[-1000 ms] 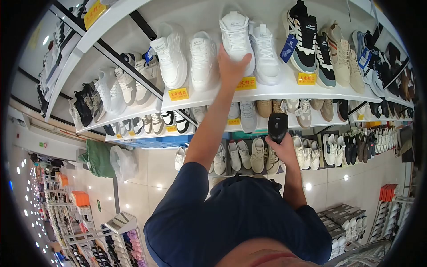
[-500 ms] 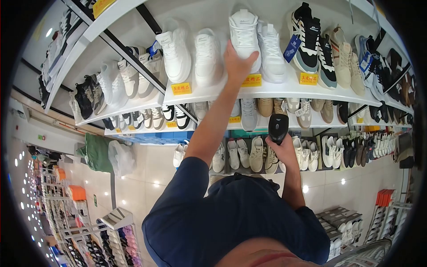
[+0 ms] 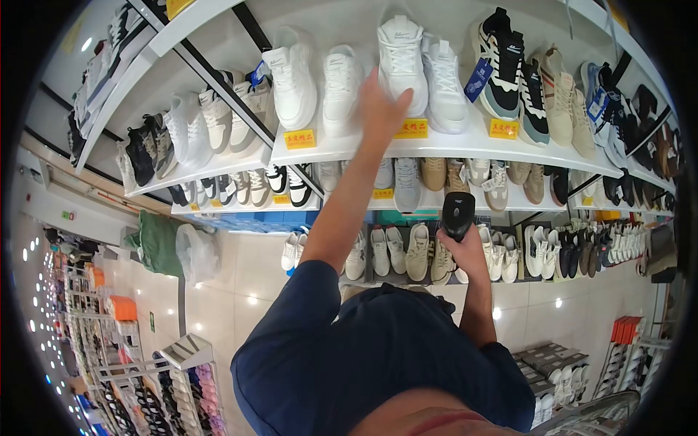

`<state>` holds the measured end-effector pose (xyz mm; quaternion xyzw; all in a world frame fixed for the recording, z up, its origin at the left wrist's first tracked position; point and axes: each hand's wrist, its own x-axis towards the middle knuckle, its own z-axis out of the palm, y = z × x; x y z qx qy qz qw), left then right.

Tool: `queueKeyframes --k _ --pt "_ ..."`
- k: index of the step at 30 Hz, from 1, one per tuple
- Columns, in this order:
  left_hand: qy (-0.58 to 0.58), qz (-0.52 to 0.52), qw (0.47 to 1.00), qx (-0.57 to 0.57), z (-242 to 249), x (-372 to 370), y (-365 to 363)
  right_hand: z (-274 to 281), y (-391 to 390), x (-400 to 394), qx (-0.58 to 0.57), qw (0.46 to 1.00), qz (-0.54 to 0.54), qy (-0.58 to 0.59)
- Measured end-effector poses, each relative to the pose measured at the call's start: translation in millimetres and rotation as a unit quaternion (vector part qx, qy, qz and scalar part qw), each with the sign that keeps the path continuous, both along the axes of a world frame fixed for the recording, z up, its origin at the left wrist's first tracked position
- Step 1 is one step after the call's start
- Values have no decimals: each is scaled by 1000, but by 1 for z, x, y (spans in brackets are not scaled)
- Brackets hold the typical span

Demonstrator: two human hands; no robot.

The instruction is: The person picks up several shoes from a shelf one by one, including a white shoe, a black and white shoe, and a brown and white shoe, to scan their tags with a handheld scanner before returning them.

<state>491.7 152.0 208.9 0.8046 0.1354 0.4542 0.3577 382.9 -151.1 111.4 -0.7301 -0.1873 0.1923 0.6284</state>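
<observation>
My left hand [image 3: 381, 105], a little blurred, is at the upper shelf with thumb and fingers apart. It overlaps the left side of a white sneaker [image 3: 402, 54] that stands on the shelf with its toe to the front. The matching white sneaker [image 3: 445, 91] is to its right, and another white sneaker [image 3: 340, 91] is close on the left of my hand. Lower down, my right hand [image 3: 467, 247] is wrapped round a black handheld barcode scanner [image 3: 458, 215], held upright in front of the lower shelves.
Yellow price tags [image 3: 299, 139] line the white shelf's edge [image 3: 334, 152]. Black-and-white sneakers [image 3: 502, 76] stand right, one with a blue hang tag [image 3: 477, 80]. More shoes fill the lower rows. A green bag [image 3: 158, 243] and a clear plastic bag [image 3: 196, 253] are at left.
My left hand has loosened from the white sneaker and shifted slightly left, its thumb now away from the toe. The sneaker stays in place. My right hand still holds the scanner.
</observation>
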Motion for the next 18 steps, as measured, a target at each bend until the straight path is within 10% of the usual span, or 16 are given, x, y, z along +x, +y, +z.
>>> queueKeyframes --k 7,18 --pt "0 181 961 208 -6 -85 27 2 -7 -2 -11 1000 6 7" --pt "51 125 969 209 -49 -108 30 -4 -7 -17 30 999 10 -27"
